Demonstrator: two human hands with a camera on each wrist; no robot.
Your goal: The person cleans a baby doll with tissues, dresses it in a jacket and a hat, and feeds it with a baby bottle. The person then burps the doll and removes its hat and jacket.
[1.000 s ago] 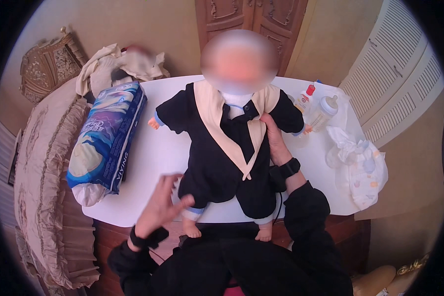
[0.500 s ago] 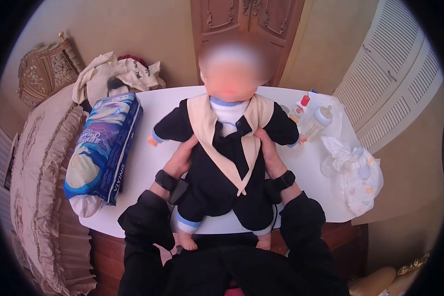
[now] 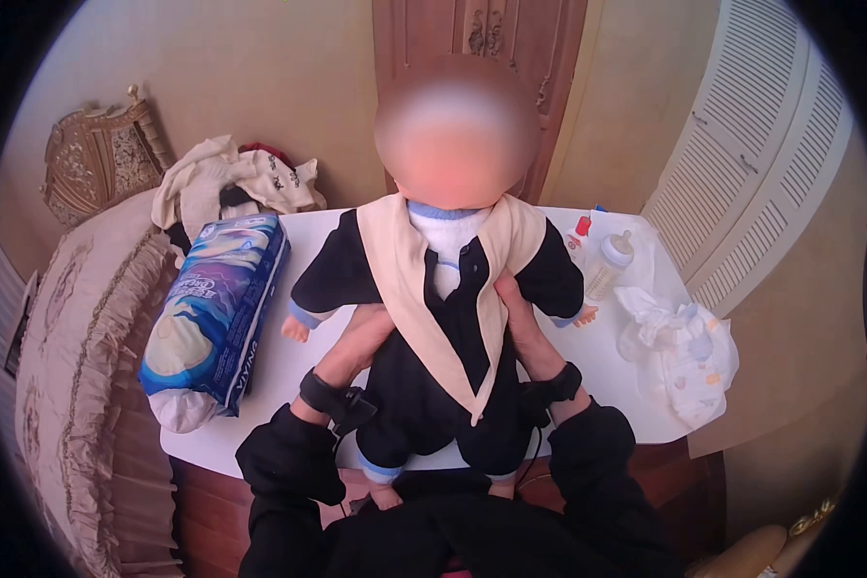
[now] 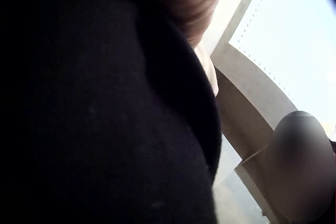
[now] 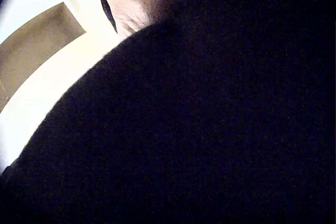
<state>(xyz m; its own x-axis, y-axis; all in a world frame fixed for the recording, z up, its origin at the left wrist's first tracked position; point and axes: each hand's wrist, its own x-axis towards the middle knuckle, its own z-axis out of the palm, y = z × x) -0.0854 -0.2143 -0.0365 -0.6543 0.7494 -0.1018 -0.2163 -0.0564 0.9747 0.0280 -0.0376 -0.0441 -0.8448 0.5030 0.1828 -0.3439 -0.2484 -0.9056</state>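
Observation:
A baby doll (image 3: 433,380) in a black outfit with a long cream collar faces me in the head view, its feet at the table's near edge. My left hand (image 3: 358,339) grips its torso below one arm, with the fingers hidden behind its back. On the other side my right hand (image 3: 530,332) holds it the same way, thumb over the front by the collar. Black cloth of the outfit (image 4: 105,113) fills much of the left wrist view. Dark cloth also covers most of the right wrist view, below part of my right hand.
The doll is over a white table (image 3: 303,385). A blue diaper pack (image 3: 212,313) lies at the left. To the right are a baby bottle (image 3: 611,265), a red-capped bottle (image 3: 581,231) and a diaper (image 3: 694,361). A bed (image 3: 87,366) adjoins the table's left side.
My left hand has gone from beside the doll's leg up to its side and taken hold. My right hand stays at its other side. The doll's torso now looks larger and nearer.

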